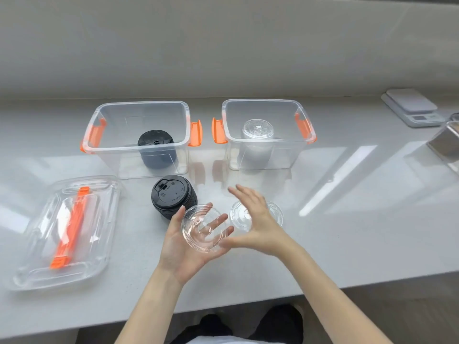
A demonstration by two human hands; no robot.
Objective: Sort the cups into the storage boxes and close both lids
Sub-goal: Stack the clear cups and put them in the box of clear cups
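Two clear storage boxes with orange latches stand open at the back. The left box [104,145] holds a black cup [156,150]; the right box [293,155] holds a clear cup [257,142]. A black lidded cup [172,197] stands in front of the left box. My left hand [183,247] holds a clear cup [201,232], its lid facing me. My right hand [255,219] hovers with spread fingers beside it, over another clear lidded cup [275,213] on the counter.
Clear box lids with an orange handle [67,232] lie at the left of the grey counter. A white kitchen scale [414,108] and a shiny metal container [447,142] sit at the far right. The counter's front edge [347,284] runs close below my arms.
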